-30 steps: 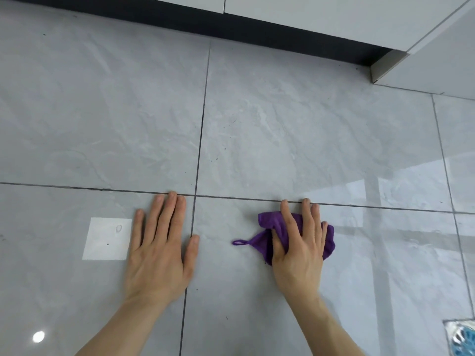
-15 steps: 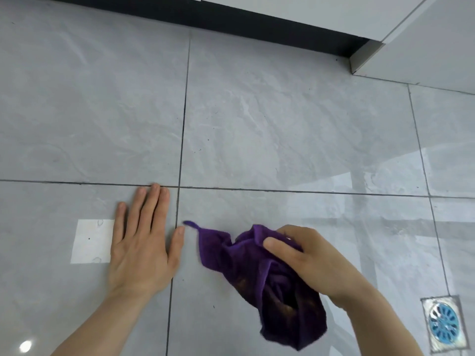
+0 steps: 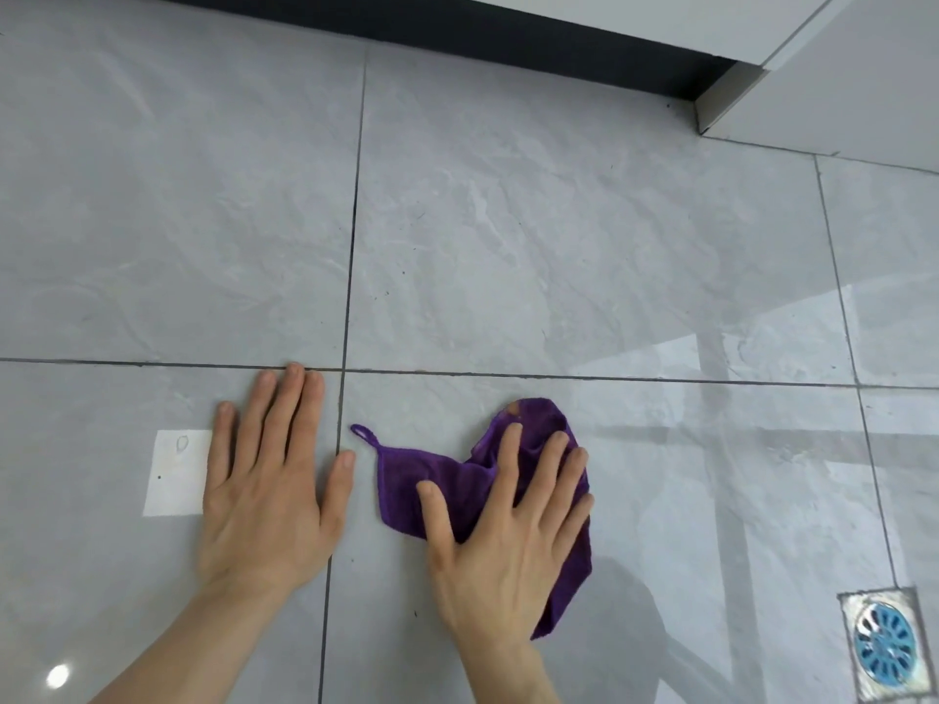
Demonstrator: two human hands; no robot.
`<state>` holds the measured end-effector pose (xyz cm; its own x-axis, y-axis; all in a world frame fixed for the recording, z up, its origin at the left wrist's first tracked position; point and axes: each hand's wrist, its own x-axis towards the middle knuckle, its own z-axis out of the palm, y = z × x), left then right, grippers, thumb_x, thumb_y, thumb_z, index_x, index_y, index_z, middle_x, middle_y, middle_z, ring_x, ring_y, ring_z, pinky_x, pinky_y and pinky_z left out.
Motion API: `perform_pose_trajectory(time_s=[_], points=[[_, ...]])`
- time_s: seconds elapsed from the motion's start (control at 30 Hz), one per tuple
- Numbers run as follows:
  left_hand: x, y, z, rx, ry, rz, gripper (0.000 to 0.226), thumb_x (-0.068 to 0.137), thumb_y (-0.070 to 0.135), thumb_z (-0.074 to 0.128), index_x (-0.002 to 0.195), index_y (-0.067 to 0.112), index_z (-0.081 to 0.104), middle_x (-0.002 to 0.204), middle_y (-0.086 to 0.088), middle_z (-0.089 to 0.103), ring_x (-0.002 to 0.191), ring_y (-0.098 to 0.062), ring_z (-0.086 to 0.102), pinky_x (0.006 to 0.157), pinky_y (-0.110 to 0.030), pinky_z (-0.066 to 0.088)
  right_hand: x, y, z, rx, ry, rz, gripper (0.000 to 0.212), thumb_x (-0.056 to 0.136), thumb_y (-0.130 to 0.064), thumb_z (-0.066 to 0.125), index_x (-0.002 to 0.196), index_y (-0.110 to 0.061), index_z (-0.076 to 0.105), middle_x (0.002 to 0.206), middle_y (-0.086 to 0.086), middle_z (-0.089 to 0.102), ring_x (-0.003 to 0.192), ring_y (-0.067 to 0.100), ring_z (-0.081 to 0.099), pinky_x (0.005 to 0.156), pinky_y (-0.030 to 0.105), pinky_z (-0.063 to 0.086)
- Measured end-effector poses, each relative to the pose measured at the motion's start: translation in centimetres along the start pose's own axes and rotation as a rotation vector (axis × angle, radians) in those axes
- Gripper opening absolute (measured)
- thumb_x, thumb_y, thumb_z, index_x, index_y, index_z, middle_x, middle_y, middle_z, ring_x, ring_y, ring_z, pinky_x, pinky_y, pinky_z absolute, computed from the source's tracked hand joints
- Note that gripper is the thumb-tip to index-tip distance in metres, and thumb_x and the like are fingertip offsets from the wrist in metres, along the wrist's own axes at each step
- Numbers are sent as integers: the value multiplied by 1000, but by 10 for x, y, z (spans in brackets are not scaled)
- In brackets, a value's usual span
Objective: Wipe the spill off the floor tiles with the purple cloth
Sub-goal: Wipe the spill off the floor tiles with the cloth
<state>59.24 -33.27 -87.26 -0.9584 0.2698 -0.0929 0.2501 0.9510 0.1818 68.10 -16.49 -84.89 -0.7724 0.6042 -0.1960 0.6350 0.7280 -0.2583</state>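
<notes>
Pressing the purple cloth [image 3: 457, 480] flat against the floor tiles [image 3: 533, 246]
Right hand [image 3: 508, 541] is spread open for pressure; left hand [image 3: 264, 480], open, is planted flat as support.

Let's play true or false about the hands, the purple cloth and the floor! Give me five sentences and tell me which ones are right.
1. The right hand presses flat on the purple cloth. True.
2. The left hand is holding the cloth too. False: it lies flat on the bare floor tiles, beside the cloth.
3. The cloth's little loop points toward the left hand. True.
4. The blue floor drain is under the left hand. False: it sits at the lower right, past the right hand.
5. The cloth is lifted in the air. False: it lies spread on the tile.
</notes>
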Motion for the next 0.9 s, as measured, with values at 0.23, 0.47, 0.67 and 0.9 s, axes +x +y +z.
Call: perform_pose_trajectory(time_s=[0.23,0.47,0.67,0.9], points=[[0,0,0,7,-1,-1,77,98,48,33,165,14,16,175,-4,17,163,-21,12,132,-51,9,23,16,20,-131,91,-343,56,107,-51,31,162,-37,26,173,11,19,162,31,8,126,55,23],[0,-1,-1,3,-35,5,77,99,48,31,165,13,14,176,-4,13,163,-22,10,131,-54,13,110,6,10,-78,240,-329,51,110,-32,28,158,-18,39,168,8,35,159,27,23,126,50,26],[1,1,-3,10,-59,-2,77,99,49,32,165,12,15,175,-5,15,163,-23,11,129,-56,19,191,-39,-6,-51,210,-258,54,108,-33,30,158,-15,39,168,9,33,159,30,21,128,50,22],[1,1,-3,21,-61,6,77,99,50,30,164,10,19,174,-7,18,162,-25,15,128,-58,20,182,-131,19,-70,103,-477,61,103,-44,35,158,-18,38,170,8,29,160,31,15,127,54,15]])
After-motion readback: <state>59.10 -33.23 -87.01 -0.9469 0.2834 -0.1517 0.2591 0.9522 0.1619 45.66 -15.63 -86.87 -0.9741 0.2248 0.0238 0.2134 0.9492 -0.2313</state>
